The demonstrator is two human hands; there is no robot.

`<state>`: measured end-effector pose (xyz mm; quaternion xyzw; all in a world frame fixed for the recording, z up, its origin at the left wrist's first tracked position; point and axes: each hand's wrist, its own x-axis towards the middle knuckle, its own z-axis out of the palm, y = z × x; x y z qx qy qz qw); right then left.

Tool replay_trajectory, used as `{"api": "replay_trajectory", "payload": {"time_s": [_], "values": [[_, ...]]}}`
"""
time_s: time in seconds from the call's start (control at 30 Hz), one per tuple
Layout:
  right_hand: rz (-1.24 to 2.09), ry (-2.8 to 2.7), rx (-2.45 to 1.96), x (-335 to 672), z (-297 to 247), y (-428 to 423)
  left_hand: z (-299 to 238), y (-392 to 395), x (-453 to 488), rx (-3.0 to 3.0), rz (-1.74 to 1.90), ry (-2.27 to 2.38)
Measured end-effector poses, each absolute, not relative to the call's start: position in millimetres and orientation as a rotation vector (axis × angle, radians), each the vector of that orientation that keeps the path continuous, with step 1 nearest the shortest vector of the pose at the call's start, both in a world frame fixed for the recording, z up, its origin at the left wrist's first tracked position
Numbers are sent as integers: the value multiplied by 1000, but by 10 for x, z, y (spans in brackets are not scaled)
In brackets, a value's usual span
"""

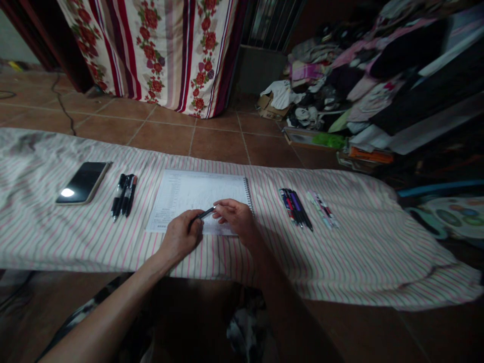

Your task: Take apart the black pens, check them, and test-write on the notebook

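A dark pen [206,213] is held at a slant over the open spiral notebook [181,189]. My left hand [182,233] is closed around its lower end. At the pen's upper end, the fingertips of my right hand [238,218] pinch a small pale tip. Both hands hover over the near part of the page, which carries printed or written columns along its left side. Left of the notebook lies a group of several black pens and markers [124,196]. Right of it lie several dark and purple pens [297,209], with a light patterned bunch of pens [323,209] beyond.
A smartphone [83,182] rests at the left on the striped cloth [370,237] covering the low surface. Behind it is a tiled floor [162,132] with a floral curtain [170,50]. Piled clothes [340,75] fill the back right, and a paint palette [457,217] is at the right edge.
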<state>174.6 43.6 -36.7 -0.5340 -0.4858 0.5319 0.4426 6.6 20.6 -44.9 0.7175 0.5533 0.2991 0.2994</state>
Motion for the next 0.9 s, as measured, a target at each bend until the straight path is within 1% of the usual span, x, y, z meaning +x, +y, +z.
{"api": "replay_trajectory", "payload": {"time_s": [0.53,0.9], "values": [[1309,-1251,-1313,1725,-394,435,-400,199,69,1958,806,1457],[1435,-1139,-1255,1698,-292,401,-407,225,94,1887,854,1442]]}}
